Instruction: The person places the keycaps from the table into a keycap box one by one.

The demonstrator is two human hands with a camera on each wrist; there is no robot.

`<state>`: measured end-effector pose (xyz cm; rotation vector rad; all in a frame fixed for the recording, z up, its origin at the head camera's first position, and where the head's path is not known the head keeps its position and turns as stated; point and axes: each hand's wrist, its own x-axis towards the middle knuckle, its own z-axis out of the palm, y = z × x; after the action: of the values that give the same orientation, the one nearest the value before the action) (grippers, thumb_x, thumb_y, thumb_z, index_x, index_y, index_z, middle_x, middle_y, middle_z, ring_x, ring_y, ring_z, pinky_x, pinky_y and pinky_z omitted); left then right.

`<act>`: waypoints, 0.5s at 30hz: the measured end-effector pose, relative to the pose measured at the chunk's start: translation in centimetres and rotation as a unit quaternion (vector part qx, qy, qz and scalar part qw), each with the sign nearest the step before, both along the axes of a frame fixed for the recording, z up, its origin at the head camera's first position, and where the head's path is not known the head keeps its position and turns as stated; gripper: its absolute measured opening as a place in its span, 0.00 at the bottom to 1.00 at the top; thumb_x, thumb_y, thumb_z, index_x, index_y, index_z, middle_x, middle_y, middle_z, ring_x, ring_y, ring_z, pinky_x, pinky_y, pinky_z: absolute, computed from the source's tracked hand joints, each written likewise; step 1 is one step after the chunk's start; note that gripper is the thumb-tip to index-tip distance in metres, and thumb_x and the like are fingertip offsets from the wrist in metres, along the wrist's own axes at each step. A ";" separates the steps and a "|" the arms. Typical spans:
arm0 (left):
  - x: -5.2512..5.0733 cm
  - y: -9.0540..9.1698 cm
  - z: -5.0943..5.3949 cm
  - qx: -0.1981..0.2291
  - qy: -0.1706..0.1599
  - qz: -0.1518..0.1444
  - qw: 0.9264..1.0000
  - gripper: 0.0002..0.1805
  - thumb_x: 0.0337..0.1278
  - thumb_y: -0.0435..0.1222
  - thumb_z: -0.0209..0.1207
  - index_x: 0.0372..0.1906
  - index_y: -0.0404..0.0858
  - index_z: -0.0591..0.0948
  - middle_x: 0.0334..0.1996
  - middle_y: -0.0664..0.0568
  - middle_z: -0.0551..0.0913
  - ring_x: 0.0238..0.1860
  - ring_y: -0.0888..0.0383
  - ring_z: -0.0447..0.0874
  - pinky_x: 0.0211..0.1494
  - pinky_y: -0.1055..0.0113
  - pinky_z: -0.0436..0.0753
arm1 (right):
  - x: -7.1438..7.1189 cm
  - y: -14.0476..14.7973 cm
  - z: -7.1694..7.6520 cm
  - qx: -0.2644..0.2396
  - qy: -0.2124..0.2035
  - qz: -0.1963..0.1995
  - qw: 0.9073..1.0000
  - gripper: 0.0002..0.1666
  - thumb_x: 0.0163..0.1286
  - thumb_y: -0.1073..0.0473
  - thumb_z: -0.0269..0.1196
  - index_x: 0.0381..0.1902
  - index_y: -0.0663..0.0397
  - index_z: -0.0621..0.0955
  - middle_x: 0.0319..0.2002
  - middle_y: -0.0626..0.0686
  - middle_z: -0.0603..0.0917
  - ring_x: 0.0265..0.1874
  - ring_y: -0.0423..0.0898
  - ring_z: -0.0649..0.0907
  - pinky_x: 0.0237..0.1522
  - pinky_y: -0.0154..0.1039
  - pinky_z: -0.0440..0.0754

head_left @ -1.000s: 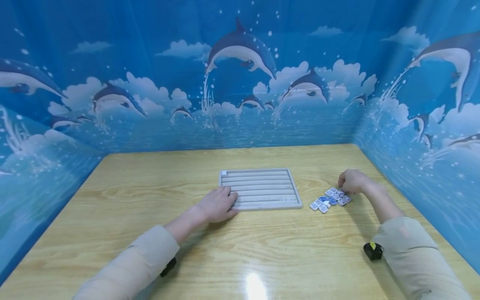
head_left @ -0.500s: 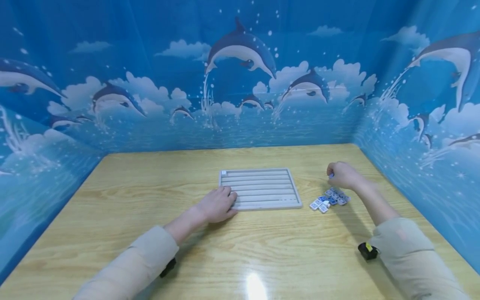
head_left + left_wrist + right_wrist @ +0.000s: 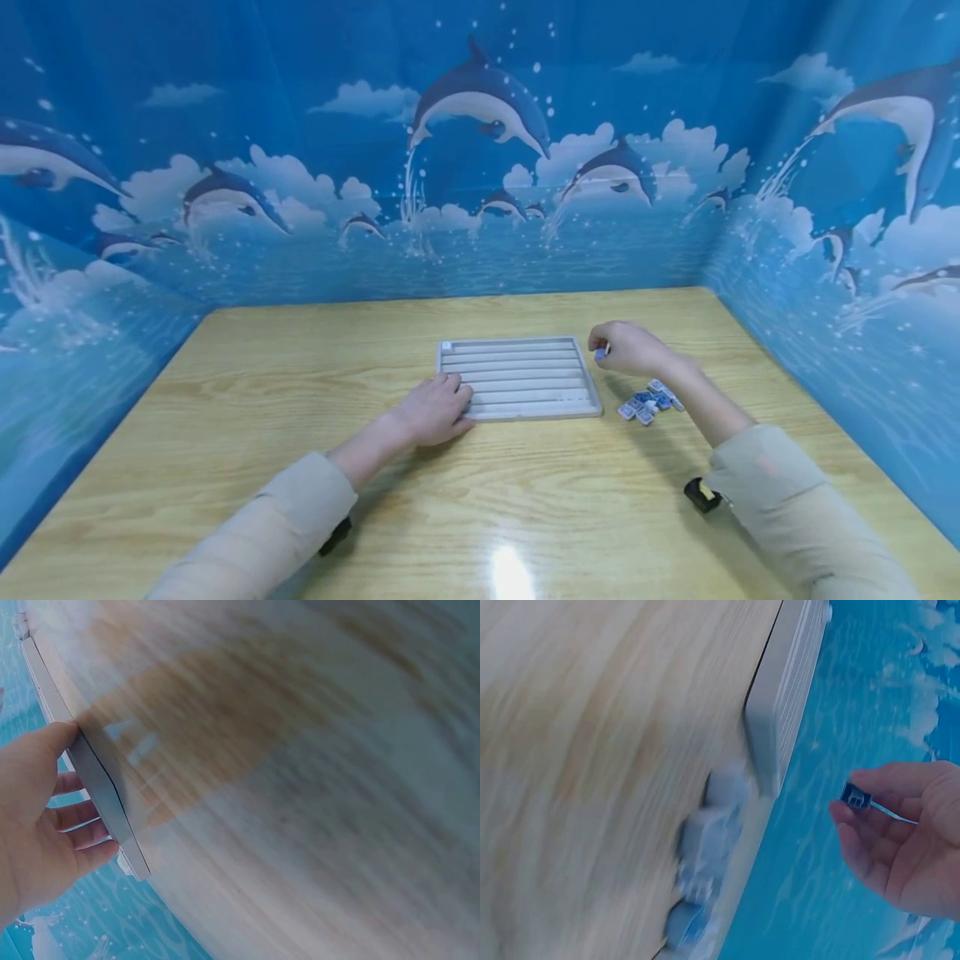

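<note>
A light grey tray [image 3: 525, 379] with several parallel ridges lies mid-table. My left hand [image 3: 435, 410] holds its near left corner, thumb at the front edge and fingers over the top; the tray's side [image 3: 105, 802] shows in the left wrist view. To the right of the tray, my right hand [image 3: 630, 348] pinches a small blue tile [image 3: 856, 796] between thumb and fingers, raised above the table. The tile's exposed face bears a pale mark too small to read. Below that hand lies a loose pile of small blue-and-white tiles [image 3: 645, 408].
One small white tile [image 3: 447, 345] sits in the tray's far left corner. The wood-grain table [image 3: 300, 367] is enclosed by blue dolphin-print curtains [image 3: 480, 250] at the back and sides. A dark wrist device [image 3: 702, 495] hangs under the right sleeve.
My right hand has lifted a tile from the pile and carried it left toward the tray's right edge. My left hand stays at the tray's corner.
</note>
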<state>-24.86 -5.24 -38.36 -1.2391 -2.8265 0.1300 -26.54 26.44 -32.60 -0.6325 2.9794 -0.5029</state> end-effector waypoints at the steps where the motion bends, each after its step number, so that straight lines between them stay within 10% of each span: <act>1: 0.0 0.0 0.0 -0.001 0.001 0.001 1.000 0.18 0.60 0.50 0.55 0.38 0.37 0.73 0.32 0.48 0.68 0.35 0.53 0.68 0.36 0.60 0.73 | 0.0 -0.5 0.0 -0.006 -0.005 0.004 1.000 0.12 0.54 0.70 0.60 0.38 0.67 0.79 0.34 0.56 0.81 0.35 0.51 0.80 0.41 0.48 0.76; 15: 0.0 -0.1 -0.2 -0.006 -0.004 0.009 1.000 0.16 0.61 0.49 0.54 0.37 0.39 0.72 0.32 0.50 0.67 0.34 0.55 0.65 0.36 0.62 0.71 | 0.7 -4.8 0.2 -0.039 0.030 0.048 0.998 0.15 0.57 0.72 0.61 0.44 0.67 0.80 0.37 0.56 0.78 0.31 0.46 0.76 0.33 0.38 0.76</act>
<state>-24.85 -5.35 -38.52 -1.2201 -2.8490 0.1424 -25.82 21.63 -32.37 -0.8061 2.9788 -0.6062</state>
